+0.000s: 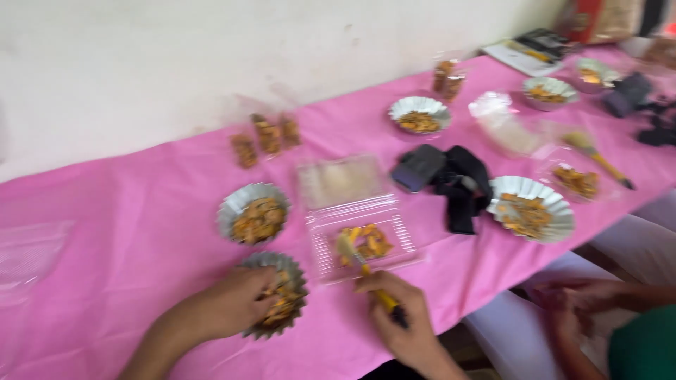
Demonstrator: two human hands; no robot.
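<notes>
- A clear plastic sheet or bag (28,257) lies flat at the far left of the bench (141,232), which is covered in a pink cloth.
- The left hand (229,302) rests on the near foil cup (276,295), a fluted silver cup of orange-brown snack pieces close to the bench's front edge; its fingers (264,281) are curled together over the cup's left rim and into the food.
- Just behind it stands a second foil cup (253,212) with the same filling, apart from the hand.
- Further back, three small clear packets (266,137) of snacks sit near the wall.
- A clear hinged box (359,225) lies open in the middle, lid tipped back, with a few orange pieces in its tray.
- The right hand (401,317) pinches a yellow-handled brush (362,264), fingers pressed together around the handle; the bristle end lies inside the box's tray, touching the pieces.
- A dark pouch with black straps (451,179) lies just right of the box.
- A third filled foil cup (529,207) sits beside the straps, and a fourth (419,114) further back.
- Another brush (598,158) rests on a clear box at the right.
- Another person's hands (570,299) are folded below the bench edge at the lower right.
</notes>
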